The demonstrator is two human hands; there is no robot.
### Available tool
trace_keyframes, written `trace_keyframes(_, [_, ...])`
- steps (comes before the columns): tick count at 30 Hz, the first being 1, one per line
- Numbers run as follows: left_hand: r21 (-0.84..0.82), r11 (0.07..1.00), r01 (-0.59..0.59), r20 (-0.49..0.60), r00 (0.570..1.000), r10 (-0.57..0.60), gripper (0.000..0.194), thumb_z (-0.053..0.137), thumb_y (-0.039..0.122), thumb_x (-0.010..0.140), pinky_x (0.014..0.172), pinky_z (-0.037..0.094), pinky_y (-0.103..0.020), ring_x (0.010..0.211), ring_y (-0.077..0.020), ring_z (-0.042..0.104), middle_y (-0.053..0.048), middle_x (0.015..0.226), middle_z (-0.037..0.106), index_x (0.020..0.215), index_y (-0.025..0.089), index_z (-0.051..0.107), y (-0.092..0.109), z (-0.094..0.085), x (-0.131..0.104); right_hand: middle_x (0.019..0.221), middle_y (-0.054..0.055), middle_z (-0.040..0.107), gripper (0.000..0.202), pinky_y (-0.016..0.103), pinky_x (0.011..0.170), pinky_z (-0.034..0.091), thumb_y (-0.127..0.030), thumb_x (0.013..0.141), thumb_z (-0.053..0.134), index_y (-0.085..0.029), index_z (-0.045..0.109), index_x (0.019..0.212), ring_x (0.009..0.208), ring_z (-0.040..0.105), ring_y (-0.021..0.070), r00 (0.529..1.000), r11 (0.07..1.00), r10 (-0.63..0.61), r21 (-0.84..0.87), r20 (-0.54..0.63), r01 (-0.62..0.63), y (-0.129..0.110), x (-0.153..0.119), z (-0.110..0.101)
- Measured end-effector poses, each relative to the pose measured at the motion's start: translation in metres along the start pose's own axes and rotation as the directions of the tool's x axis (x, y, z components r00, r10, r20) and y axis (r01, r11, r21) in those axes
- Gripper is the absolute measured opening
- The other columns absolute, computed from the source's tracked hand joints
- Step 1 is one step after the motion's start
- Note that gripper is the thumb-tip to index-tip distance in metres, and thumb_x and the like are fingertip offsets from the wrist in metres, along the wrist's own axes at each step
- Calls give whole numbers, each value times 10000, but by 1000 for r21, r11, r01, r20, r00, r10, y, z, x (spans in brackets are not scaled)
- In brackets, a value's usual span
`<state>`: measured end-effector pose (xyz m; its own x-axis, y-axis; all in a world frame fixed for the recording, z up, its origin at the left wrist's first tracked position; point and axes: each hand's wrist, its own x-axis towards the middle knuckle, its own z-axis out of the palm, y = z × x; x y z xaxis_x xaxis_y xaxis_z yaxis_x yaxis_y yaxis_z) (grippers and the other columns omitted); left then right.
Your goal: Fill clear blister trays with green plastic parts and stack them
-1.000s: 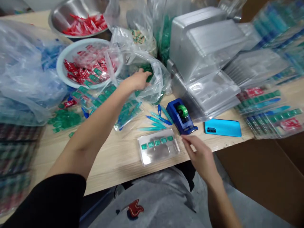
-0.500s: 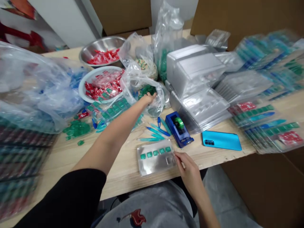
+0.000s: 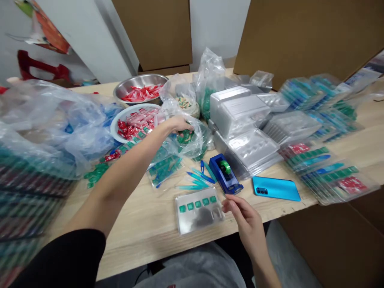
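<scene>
My left hand (image 3: 181, 125) reaches into the mouth of a clear plastic bag (image 3: 195, 140), its fingers bent over small green pieces (image 3: 185, 137). The fingertips are partly hidden, so what they grip is unclear. Close to the table's front edge lies a clear plastic tray (image 3: 196, 222), with a row of several green squares (image 3: 198, 204) along its upper part. My right hand (image 3: 244, 214) is at the tray's right edge, thumb and fingers pinched together at its rim. Blue and teal pointed plastic pieces (image 3: 195, 182) lie just behind the tray.
A blue tape dispenser (image 3: 225, 174) and a blue phone (image 3: 276, 189) sit to the right. Behind them are stacked clear trays (image 3: 240, 108) and filled packs (image 3: 339, 172). A white bowl (image 3: 115, 130) of red packets and a steel bowl (image 3: 118, 94) stand at the back left.
The camera view has tilted up, so the table sits lower in the picture. My left hand has drawn back slightly to the left at the bag. My right hand stays at the tray's right edge.
</scene>
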<state>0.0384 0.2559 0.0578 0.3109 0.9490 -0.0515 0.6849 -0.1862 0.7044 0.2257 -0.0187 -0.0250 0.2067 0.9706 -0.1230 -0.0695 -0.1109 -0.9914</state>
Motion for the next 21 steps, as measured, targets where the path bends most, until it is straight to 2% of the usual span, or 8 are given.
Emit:
trace_keyframes(2, [4, 998, 56, -7, 998, -56, 109, 611, 155, 854, 580, 501, -242, 659, -131, 595, -6, 802, 627, 959, 131, 621, 0, -11, -28, 915, 45, 739, 391, 327, 763, 562, -535, 758, 719, -236, 703, 1009, 808, 704, 187, 967, 903, 183, 359, 175, -235, -11, 13, 28])
trace_keyframes(3, [19, 999, 34, -39, 999, -33, 125, 583, 146, 862, 590, 493, -233, 674, -129, 593, -3, 828, 628, 984, 144, 609, 1, -12, -49, 971, 53, 734, 469, 357, 802, 560, -572, 710, 743, -229, 693, 1026, 863, 703, 204, 916, 795, 247, 475, 315, -377, -16, 20, 45])
trace_keyframes(5, [88, 990, -109, -99, 988, 118, 133, 559, 168, 883, 690, 504, -240, 792, -138, 607, -12, 946, 638, 1014, 167, 586, 5, -2, -96, 983, 67, 730, 538, 413, 843, 552, -621, 655, 757, -205, 680, 987, 910, 700, 236, 765, 559, 322, 540, 558, -629, -23, 36, 77])
trace_keyframes(7, [306, 923, -234, -28, 967, 254, 178, 525, 110, 880, 743, 506, -264, 835, -153, 616, -25, 970, 644, 1030, 184, 586, 7, 22, -142, 907, 62, 729, 503, 418, 835, 550, -652, 723, 676, -196, 667, 936, 902, 695, 233, 676, 412, 327, 544, 661, -731, -25, 48, 101])
trace_keyframes(8, [443, 867, -229, 33, 970, 239, 199, 517, 102, 879, 717, 508, -275, 831, -168, 624, -43, 981, 643, 1043, 189, 588, 7, 36, -160, 864, 55, 725, 478, 404, 820, 553, -652, 774, 618, -198, 663, 916, 892, 692, 226, 668, 381, 334, 553, 665, -741, -24, 52, 110])
trace_keyframes(12, [559, 802, -210, 65, 976, 210, 238, 569, 189, 887, 844, 487, -439, 976, -290, 612, -130, 1012, 662, 1119, 139, 587, -3, 73, -192, 775, 22, 715, 384, 304, 736, 559, -559, 885, 501, -214, 667, 856, 854, 687, 186, 696, 392, 426, 575, 578, -718, -6, 54, 121])
trace_keyframes(17, [427, 837, -342, 193, 939, 285, 552, 657, 353, 849, 914, 449, -447, 1085, -299, 560, -164, 1175, 624, 1310, 110, 477, -21, 69, -191, 832, 48, 729, 451, 353, 746, 563, -580, 904, 394, -225, 673, 890, 939, 683, 233, 709, 473, 511, 529, 486, -704, 8, 41, 117])
trace_keyframes(21, [288, 899, -331, 87, 944, 319, 787, 619, 659, 759, 964, 405, -477, 1084, -309, 542, -162, 1183, 636, 1309, 109, 498, -26, 81, -193, 937, 61, 723, 484, 367, 778, 556, -645, 845, 432, -223, 661, 910, 996, 663, 251, 773, 637, 483, 440, 412, -633, 13, 42, 115])
